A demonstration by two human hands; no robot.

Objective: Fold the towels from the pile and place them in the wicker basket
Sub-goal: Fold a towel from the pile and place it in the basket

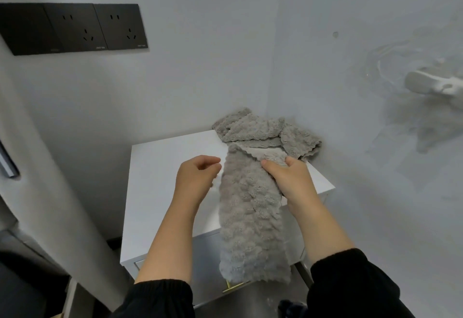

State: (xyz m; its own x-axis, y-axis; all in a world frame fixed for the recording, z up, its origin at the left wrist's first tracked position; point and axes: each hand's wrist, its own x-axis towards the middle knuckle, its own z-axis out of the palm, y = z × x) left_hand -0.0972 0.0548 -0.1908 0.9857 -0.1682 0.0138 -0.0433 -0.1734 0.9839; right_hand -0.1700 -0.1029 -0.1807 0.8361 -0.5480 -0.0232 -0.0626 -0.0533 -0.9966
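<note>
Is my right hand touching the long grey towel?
Touching. The head view shows the right hand gripping the upper edge of the towel, thumb and fingers curled onto the fabric.

dim, soft, perhaps edge-warped.

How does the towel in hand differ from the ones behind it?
The held towel is stretched long, hanging over the cabinet front; the towel pile lies crumpled in the corner. The right hand grips the held towel; no hand touches the pile. Both are fluffy grey.
</note>
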